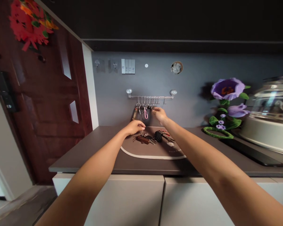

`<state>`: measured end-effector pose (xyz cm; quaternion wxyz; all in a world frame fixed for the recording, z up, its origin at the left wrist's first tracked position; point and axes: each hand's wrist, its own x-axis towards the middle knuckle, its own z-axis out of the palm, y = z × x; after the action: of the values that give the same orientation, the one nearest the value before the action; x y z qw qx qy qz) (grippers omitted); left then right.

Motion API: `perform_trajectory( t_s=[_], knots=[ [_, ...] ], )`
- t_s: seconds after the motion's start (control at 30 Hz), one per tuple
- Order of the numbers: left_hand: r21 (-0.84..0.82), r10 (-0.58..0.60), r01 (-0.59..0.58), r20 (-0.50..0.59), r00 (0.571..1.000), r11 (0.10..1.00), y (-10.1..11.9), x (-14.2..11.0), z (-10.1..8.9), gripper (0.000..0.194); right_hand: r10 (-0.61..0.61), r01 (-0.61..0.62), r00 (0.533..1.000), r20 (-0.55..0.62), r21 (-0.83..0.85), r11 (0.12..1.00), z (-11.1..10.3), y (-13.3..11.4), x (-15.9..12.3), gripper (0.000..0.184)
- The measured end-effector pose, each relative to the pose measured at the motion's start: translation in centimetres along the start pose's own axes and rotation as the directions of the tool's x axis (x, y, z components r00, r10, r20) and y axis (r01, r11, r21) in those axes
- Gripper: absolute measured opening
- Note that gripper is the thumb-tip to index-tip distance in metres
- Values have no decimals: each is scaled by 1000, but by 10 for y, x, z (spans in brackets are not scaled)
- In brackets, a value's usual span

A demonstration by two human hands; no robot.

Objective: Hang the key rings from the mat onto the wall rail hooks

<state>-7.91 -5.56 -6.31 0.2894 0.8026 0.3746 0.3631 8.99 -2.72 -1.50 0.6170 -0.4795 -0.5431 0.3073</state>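
A metal hook rail [151, 97] is fixed to the wall, with several hooks along it. Keys [139, 110] hang from its left part, among them a pink loop strap [145, 113] and a brown tag [134, 113]. My right hand [159, 115] is raised at the right end of the hanging keys, fingertips pinched together; what is between them is too small to make out. Over the mat [136, 153], my left hand [134, 127] hovers with loosely curved fingers, thumb apart, holding nothing visible. Below it lie a brown key holder [142, 139], loose keys and a black fob [158, 136].
Purple artificial flowers [227, 89], a black phone-like slab [252, 152] and a white appliance with a clear dome [271, 128] stand at the right of the counter [85, 153]. A dark cabinet [169, 22] overhangs. A red-brown door [47, 103] is on the left.
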Motion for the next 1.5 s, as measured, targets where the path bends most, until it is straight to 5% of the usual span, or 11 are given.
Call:
perform_trajectory(
  t_s=[0.4,0.67,1.0,1.5],
  knots=[
    [133,134,-163,203,970,978,-2,-1,-2,19,-49,59,995,92,-116,991,-14,27,-50,25],
    [172,139,-179,222,965,969,-11,2,-1,23,-219,279,953,209,-322,905,-16,44,-59,22],
    [220,106,-154,213,971,963,-10,2,0,26,-280,423,905,322,-592,687,-17,44,-62,26],
    [87,46,-50,52,998,995,-8,0,-5,21,-253,421,905,342,-641,642,-18,37,-67,24]
  ],
)
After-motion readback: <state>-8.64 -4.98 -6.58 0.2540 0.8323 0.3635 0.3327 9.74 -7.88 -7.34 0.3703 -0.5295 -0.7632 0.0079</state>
